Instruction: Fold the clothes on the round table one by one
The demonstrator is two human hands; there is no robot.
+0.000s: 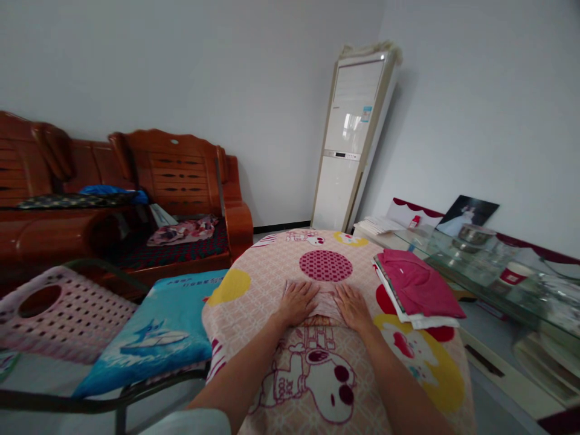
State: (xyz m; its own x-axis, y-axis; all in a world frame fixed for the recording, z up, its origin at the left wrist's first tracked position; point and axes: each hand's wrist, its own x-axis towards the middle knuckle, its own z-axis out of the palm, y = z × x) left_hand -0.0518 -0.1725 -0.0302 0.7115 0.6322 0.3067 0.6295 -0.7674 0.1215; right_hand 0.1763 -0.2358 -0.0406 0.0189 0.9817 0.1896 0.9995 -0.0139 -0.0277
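Note:
A small folded piece of pale pink cloth [322, 305], perhaps a garment, lies on the patterned tablecloth [290, 368] in front of me. My left hand [299, 302] rests flat on its left side, fingers stretched out. Over on its right side, my right hand [352, 307] also lies flat with the fingers extended. A brownish print shows at the cloth's near edge, between my wrists. To the right of my right hand sits a stack of folded clothes, with a dark pink shirt [414, 281] on top and white cloth beneath.
A woven chair [58, 314] with a blue cushion [158, 326] stands left of the table. Behind it is a wooden sofa [176, 169] with fabric on it. At right, a glass-topped cabinet [484, 275] holds a paper cup [514, 275] and a photo [469, 211]. A tall air conditioner [351, 133] fills the corner.

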